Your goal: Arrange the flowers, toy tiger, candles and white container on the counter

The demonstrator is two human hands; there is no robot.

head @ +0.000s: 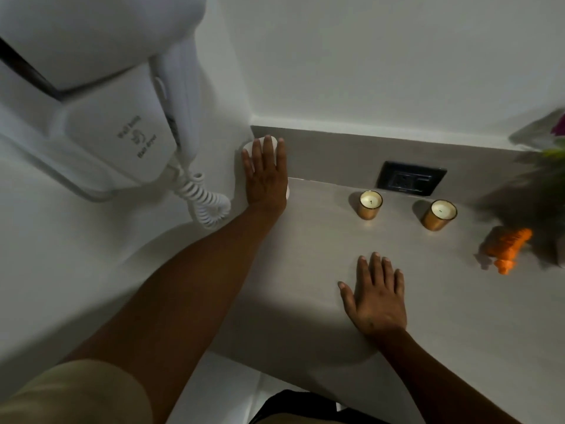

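My left hand (265, 172) lies over the top of a white container (251, 145) in the back left corner of the grey counter (305, 264), fingers wrapped on it; most of the container is hidden under the hand. My right hand (376, 296) rests flat on the counter with fingers apart, holding nothing. Two candles in gold glasses stand near the back wall: one (370, 204) to the left, the other (439, 214) to the right. An orange toy tiger (507, 247) lies at the right, blurred. Flowers (547, 179) with dark foliage stand at the far right edge.
A white wall-mounted hair dryer (128, 117) with a coiled cord (208, 203) hangs on the left wall close to the container. A dark power socket (411, 178) sits in the backsplash behind the candles. The counter's front edge curves near my body.
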